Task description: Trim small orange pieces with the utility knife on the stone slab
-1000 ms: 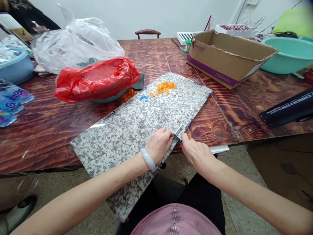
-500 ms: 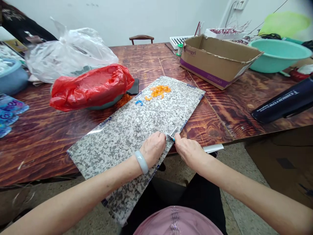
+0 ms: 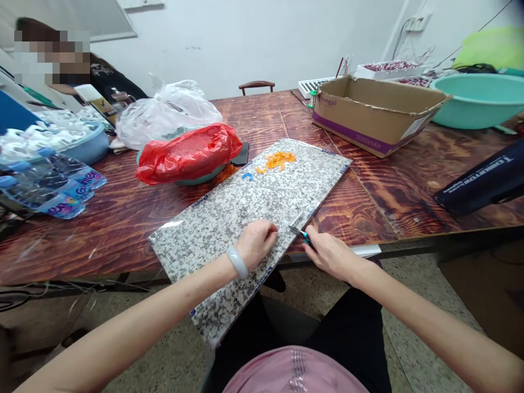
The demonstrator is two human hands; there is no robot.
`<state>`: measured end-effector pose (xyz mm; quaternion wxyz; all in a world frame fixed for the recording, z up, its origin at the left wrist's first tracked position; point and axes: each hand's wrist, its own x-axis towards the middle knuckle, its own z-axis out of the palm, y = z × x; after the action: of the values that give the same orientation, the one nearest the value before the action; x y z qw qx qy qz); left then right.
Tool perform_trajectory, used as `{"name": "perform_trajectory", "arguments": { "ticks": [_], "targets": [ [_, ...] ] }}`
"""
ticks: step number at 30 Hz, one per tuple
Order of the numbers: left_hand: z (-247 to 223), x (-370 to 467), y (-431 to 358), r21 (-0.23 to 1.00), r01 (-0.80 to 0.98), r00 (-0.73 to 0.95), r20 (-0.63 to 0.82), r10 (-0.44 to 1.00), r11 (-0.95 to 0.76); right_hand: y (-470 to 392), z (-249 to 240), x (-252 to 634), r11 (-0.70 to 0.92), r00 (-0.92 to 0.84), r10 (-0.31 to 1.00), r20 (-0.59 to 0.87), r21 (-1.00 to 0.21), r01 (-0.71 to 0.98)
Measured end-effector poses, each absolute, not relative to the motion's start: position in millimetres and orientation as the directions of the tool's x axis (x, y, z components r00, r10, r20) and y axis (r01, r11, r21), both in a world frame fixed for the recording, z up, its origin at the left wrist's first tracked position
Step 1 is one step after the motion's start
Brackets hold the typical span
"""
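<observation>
A speckled grey board lies slantwise on the wooden table, its near end past the edge. My left hand, a pale bangle on its wrist, is closed over the board; what its fingers pinch is too small to name. In my right hand, at the board's right edge, is a small cutting tool with blue and black handles, its tip pointing at my left hand. Orange pieces and a few blue pieces lie on the board's far part. A thin clear strip lies near the tool.
A red bag covers a bowl at the left, beside white plastic bags. Bottles and a blue basin stand further left, near a person. Rightward are a cardboard box, a green basin and a dark umbrella-like object.
The view has turned left, bringing the person and bottles into sight. My right hand with the tool has drawn a little away from my left hand.
</observation>
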<state>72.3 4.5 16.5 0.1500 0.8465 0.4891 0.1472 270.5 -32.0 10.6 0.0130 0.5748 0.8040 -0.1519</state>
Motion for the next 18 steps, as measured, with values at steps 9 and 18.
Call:
{"name": "perform_trajectory", "arguments": {
  "ticks": [9, 18],
  "targets": [
    [9, 89, 7, 0.422, 0.775, 0.467, 0.119, 0.876, -0.470, -36, -5, 300, 0.166, -0.231, 0.964, -0.133, -0.378, 0.911],
    [11, 91, 2, 0.454, 0.763, 0.434, 0.167, 0.885, -0.459, 4, 13, 308, 0.220, -0.224, 0.973, 0.054, -0.506, 0.834]
  ]
}}
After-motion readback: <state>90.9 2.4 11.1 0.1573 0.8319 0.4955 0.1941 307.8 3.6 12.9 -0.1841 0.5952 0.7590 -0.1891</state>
